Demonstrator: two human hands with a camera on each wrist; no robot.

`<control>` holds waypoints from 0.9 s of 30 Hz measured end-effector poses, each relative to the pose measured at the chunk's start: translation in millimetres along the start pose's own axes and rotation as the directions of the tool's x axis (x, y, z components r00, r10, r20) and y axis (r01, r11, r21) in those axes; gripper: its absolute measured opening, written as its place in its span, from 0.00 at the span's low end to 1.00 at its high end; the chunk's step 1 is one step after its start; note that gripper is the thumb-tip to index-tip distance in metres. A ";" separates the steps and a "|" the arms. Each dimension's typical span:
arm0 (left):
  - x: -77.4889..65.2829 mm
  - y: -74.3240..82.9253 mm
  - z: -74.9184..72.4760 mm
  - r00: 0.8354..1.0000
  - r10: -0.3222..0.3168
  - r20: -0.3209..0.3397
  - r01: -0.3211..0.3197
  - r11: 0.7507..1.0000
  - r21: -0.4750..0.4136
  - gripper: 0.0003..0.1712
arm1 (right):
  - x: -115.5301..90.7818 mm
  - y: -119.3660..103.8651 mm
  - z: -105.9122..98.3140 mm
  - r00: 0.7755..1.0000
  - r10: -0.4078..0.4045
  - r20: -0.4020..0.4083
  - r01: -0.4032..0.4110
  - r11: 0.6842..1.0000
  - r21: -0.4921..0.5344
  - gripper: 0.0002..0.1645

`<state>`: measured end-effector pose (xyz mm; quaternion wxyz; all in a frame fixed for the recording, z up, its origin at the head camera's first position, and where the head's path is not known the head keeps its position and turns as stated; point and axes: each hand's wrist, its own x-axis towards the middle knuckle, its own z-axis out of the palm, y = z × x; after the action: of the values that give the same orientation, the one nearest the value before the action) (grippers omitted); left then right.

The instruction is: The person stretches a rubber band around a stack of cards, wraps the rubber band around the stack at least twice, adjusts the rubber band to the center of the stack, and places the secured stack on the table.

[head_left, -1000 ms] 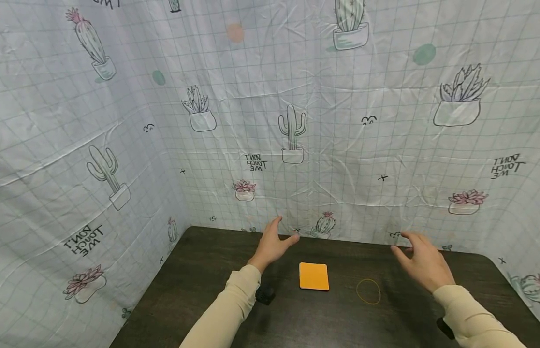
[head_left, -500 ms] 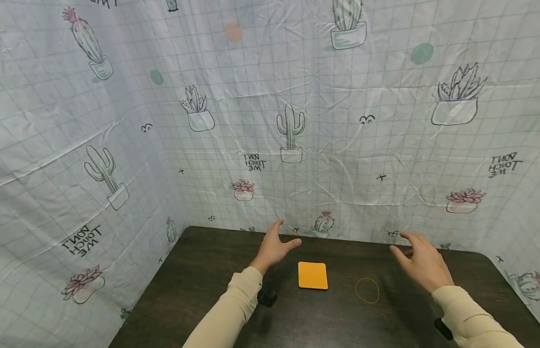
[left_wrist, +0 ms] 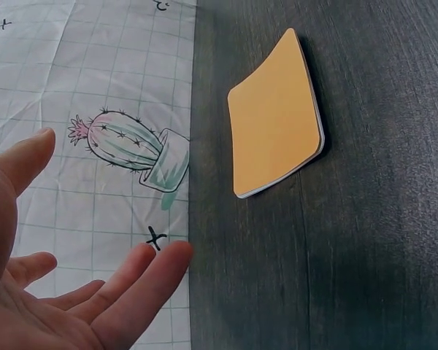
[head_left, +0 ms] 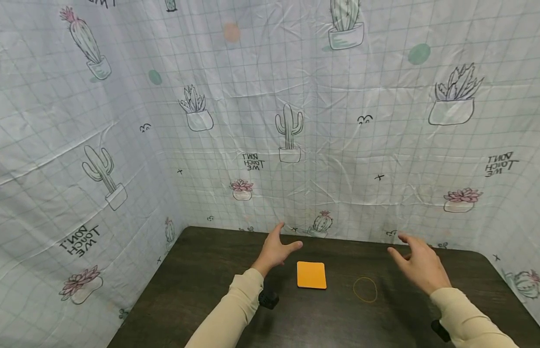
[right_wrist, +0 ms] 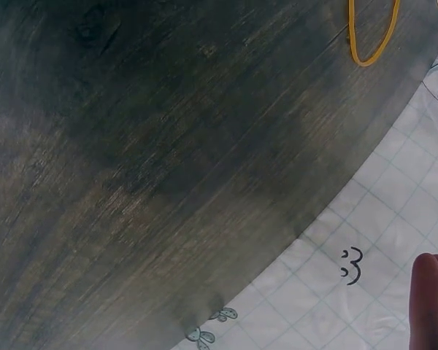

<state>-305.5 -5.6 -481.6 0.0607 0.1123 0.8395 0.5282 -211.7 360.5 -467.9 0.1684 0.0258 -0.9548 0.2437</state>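
A small orange notepad (head_left: 311, 275) with rounded corners and a white page edge lies flat on the dark table. To its right lies a thin yellow rubber band (right_wrist: 366, 63), in a loose loop. My left hand (head_left: 273, 250) hovers to the left of the notepad, thumb and fingers spread and holding nothing. In the left wrist view, the notepad (left_wrist: 276, 120) is beyond the fingertips, apart from them. On the far side of the rubber band, my right hand (head_left: 422, 265) is held up over the table, its fingers loosely bent around nothing. Only its fingertips (right_wrist: 428, 292) show in the right wrist view.
The dark wood table (head_left: 200, 275) ends at the back against a pale cloth curtain (head_left: 339, 183) printed with cacti, which also hangs along both sides. A black wrist camera (head_left: 268, 299) sits under the left sleeve, another (head_left: 440, 330) under the right.
The whole view shifts slightly, with the curtain and table things drifting a little left. My left hand moves slightly right, nearer the notepad. The notepad and rubber band stay where they lie.
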 end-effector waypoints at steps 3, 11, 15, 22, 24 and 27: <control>-0.4 -0.9 -0.4 1.000 0.001 0.009 -0.001 1.000 -0.021 0.51 | -0.2 -0.4 1.7 1.000 0.001 0.007 -0.001 1.000 0.005 0.38; -3.3 -2.2 0.4 1.000 -0.023 0.017 0.024 0.998 -0.063 0.51 | -0.4 -1.8 7.4 0.999 0.011 0.041 -0.012 1.000 0.017 0.42; -3.6 -2.1 2.5 0.999 -0.048 0.024 0.050 0.995 -0.085 0.51 | -1.7 -2.0 9.8 0.999 0.017 0.040 -0.017 1.000 0.020 0.42; -4.5 -3.0 5.5 0.996 -0.084 0.027 0.086 0.991 -0.099 0.51 | -3.5 -1.3 13.2 0.999 0.017 0.040 -0.019 0.999 0.028 0.42; -5.3 -3.8 5.6 0.995 -0.089 0.035 0.093 0.989 -0.116 0.50 | -3.9 -1.4 14.1 0.999 0.017 0.040 -0.019 0.999 0.029 0.41; -6.2 -5.3 5.5 0.994 -0.097 0.047 0.103 0.984 -0.146 0.50 | -4.9 -1.7 16.0 0.999 0.018 0.037 -0.019 0.999 0.031 0.40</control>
<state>-298.9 -4.5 -488.8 0.1122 0.0755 0.8013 0.5828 -211.8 351.3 -482.0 0.1481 0.0240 -0.9540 0.2597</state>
